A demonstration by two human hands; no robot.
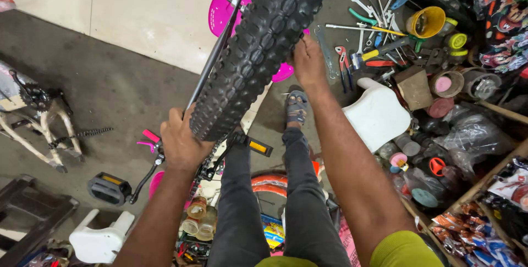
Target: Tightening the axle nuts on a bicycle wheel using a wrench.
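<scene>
A knobby black bicycle tyre (264,47) on its wheel stands tilted in front of me, running from the top centre down to my lap. My left hand (181,143) grips the tyre's lower end by the tread. My right hand (308,61) presses on the tyre's right side higher up. A dark frame tube (214,58) runs along the tyre's left edge. Below the tyre sit a chain and a black pedal with an orange reflector (258,146). My legs in grey trousers stretch under the wheel.
Spanners, pliers and a hammer (374,52) lie scattered at the upper right beside a yellow cup (426,22). A white seat (379,116) lies to the right, a white bicycle frame (38,118) at the left, a loose pedal (109,188) on the floor, a pink disc (228,3) behind.
</scene>
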